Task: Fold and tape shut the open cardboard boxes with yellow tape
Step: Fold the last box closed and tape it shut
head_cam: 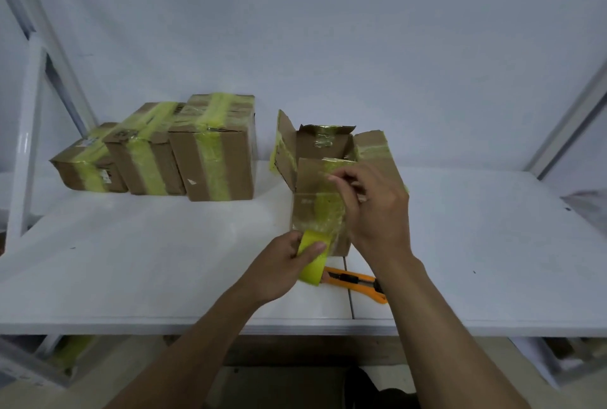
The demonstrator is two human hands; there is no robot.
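Nearest the camera, two bare forearms reach out over the white table (131,260). The left hand (282,264) has its thumb and fingers curled round a tape roll (312,264) of bright yellow, held low against the near face of the open box (308,211). A strip of tape (323,211) runs from the roll up that face to the near flap (312,175). There the right hand (377,211) pinches with curled fingers at the strip's upper end; whether it grips tape alone or tape and card together I cannot tell. The box stands right of centre. Its left and far flaps stand up and its right flap leans outward, so the top is not yet closed. An orange utility knife (356,282) lies on the table just near the box, partly under the right wrist. Three sealed boxes (213,152) banded in yellow sit in a row to the far left, well apart from the work. The step in hand looks like anchoring a strip on the near side of the last open box. The next move probably calls for folding the flaps flat, holding them down while the roll is drawn over the seam and down the far side, then cutting with the knife. Loose flaps springing up could wrinkle the strip.
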